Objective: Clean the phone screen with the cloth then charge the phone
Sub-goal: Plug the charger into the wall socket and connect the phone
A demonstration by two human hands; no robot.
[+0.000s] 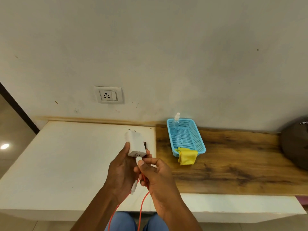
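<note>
Fingers (141, 163) pinch white plug | left hand (122, 170) grips boxy charger (135, 144)

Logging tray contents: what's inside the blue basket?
Inside the blue basket: a clear spray bottle leaning in the far-left corner. A yellow cloth drapes over the near rim, hiding whatever lies beneath it. The rest of the mesh floor shows bare.

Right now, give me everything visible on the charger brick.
The charger is a white, glossy plastic block with rounded edges. Its metal pins point up and away, toward the wall; its USB port faces the person. The left hand holds it above the white counter, unplugged from the socket. The right hand pinches the white plug of the red cable just below the port. Whether it is partly seated, I cannot tell.
</note>
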